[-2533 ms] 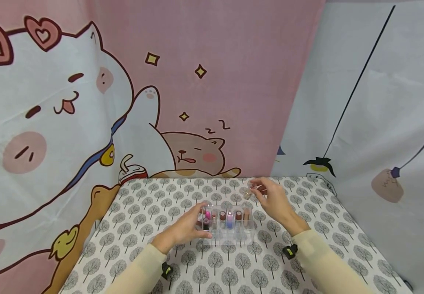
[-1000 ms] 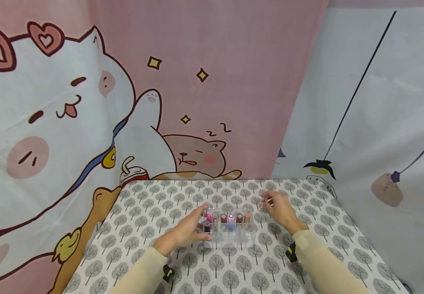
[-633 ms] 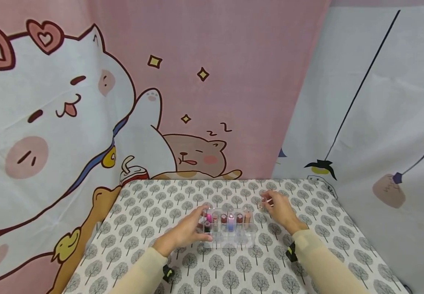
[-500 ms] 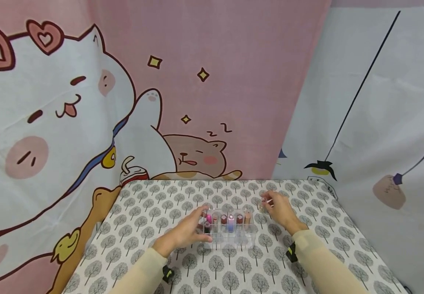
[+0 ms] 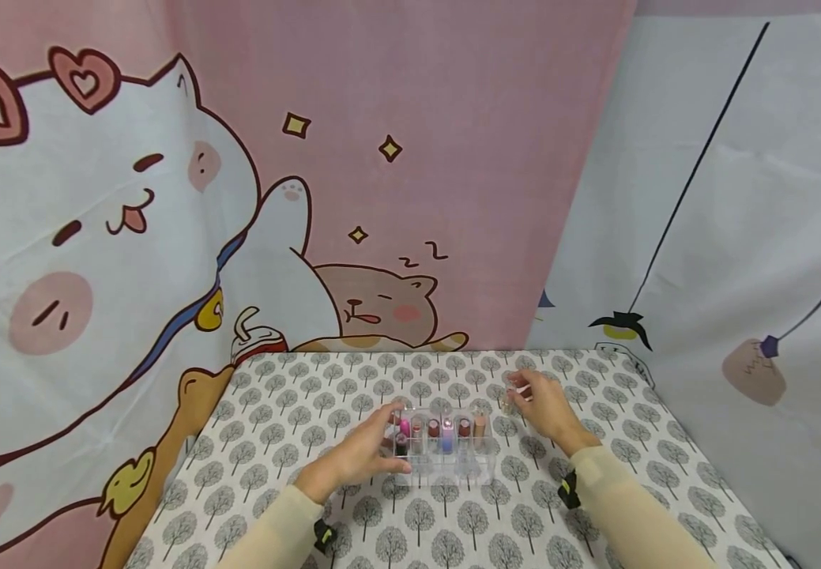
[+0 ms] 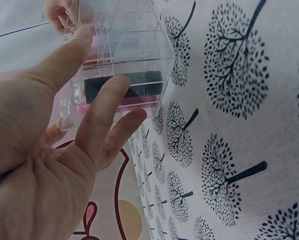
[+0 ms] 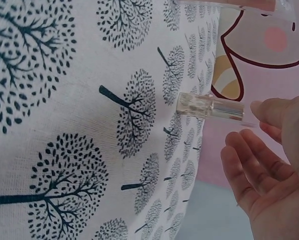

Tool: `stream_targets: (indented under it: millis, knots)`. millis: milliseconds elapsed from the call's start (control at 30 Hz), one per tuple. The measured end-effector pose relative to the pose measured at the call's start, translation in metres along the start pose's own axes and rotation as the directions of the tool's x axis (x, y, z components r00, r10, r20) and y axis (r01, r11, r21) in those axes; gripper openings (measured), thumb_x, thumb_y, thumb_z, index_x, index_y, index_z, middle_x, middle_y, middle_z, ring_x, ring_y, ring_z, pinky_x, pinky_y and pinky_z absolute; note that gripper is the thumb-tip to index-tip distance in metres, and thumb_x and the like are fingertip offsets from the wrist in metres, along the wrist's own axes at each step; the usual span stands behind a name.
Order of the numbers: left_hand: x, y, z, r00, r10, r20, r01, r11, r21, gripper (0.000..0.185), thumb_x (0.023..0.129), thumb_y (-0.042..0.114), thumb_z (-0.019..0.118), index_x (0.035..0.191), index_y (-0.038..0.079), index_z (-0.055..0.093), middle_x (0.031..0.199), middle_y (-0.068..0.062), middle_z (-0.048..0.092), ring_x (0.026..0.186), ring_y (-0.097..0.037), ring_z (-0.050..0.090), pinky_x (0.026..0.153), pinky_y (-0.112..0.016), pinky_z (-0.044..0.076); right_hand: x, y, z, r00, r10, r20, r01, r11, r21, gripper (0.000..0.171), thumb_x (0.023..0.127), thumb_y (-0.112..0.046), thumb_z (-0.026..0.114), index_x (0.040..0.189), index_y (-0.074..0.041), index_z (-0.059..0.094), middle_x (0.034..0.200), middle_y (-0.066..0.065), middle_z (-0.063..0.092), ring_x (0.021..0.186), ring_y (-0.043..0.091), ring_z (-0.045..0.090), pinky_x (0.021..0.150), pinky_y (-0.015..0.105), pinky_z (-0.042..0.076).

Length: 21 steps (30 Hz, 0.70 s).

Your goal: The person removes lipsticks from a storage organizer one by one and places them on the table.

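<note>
Clear tube (image 7: 209,106) is standing on tree-print cloth (image 7: 84,117), right of organizer (image 5: 446,472); probably light, stiff, slippery, best pinched at upper barrel. Right hand (image 7: 277,167) is hovering beside its top, fingers loose; left hand (image 5: 355,456) is gripping organizer.

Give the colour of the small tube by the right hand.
The tube is clear and pale, with a silvery-gold band; the right wrist view shows it best.

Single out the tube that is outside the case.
The clear tube with the shiny band, upright on the cloth by the right hand; the other visible tubes are all in the case.
</note>
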<state>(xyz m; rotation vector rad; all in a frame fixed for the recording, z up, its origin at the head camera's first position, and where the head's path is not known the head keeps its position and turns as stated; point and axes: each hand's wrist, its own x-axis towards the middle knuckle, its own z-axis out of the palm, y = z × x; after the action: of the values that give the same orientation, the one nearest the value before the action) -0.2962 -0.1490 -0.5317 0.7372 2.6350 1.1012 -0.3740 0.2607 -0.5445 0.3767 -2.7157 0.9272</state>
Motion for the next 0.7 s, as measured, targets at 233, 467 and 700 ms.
stream_targets:
  millis: [233,467,700]
  knots:
    - [-0.001,-0.002,0.000,1.000,-0.005,0.010,0.006,1.000,-0.020,0.114,0.098,0.036,0.096,0.184,0.016,0.025,0.186,-0.025,0.039,0.131,-0.038,0.077,0.111,-0.056,0.068,-0.005,-0.010,-0.005,0.998,-0.035,-0.043,0.034,0.999,-0.007,0.032,0.110,-0.011,0.081,0.141,-0.003,0.076,0.132,0.022,0.082,0.113,0.041,0.082,0.097,0.059,0.071]
    - [0.000,-0.002,0.000,1.000,0.000,0.010,0.001,1.000,-0.028,0.115,0.098,0.035,0.096,0.185,0.017,0.024,0.185,-0.026,0.039,0.131,-0.036,0.077,0.109,-0.053,0.069,-0.006,-0.018,-0.006,0.991,-0.090,-0.094,0.087,0.996,-0.029,0.030,0.108,-0.008,0.082,0.137,0.000,0.078,0.131,0.023,0.083,0.112,0.043,0.081,0.096,0.061,0.071]
    - [0.000,0.001,-0.001,1.000,-0.006,0.006,0.007,0.999,-0.035,0.117,0.096,0.035,0.097,0.185,0.019,0.024,0.185,-0.026,0.039,0.131,-0.036,0.077,0.113,-0.057,0.067,-0.009,-0.033,-0.009,0.984,-0.133,-0.119,0.127,0.990,-0.058,0.031,0.108,-0.010,0.083,0.137,-0.001,0.079,0.128,0.021,0.083,0.110,0.038,0.081,0.093,0.057,0.072]
